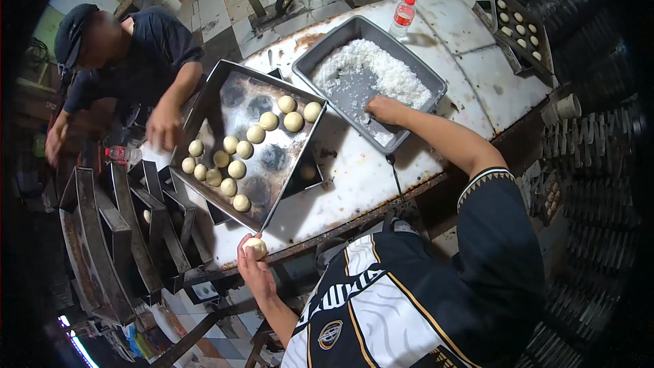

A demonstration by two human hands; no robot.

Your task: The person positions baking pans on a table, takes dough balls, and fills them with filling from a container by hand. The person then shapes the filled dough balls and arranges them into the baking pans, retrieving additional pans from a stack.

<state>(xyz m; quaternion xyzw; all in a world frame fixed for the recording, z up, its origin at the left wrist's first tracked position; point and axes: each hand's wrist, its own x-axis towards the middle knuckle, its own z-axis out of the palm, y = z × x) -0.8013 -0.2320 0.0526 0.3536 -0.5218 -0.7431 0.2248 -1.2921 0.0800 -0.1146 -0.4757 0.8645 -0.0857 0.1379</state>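
My left hand [256,278] is closed around a pale dough ball [256,248], just off the near corner of a metal tray [235,99]. Several more dough balls [255,134] rest in that tray, some in a row toward its far right corner, others clustered at its near left. My right hand [385,110] reaches into a grey plastic tub [325,110] with its fingers curled. White shredded filling [381,68] is heaped along the tub's far and right sides. What the right fingers grip, if anything, is hidden.
A co-worker [139,54] stands at the left, one blurred hand beside the tray. Stacked metal trays [129,232] stand at the lower left. A red-capped bottle [403,16] is behind the tub. Another tray with dough balls [521,29] sits at the table's [470,95] far right.
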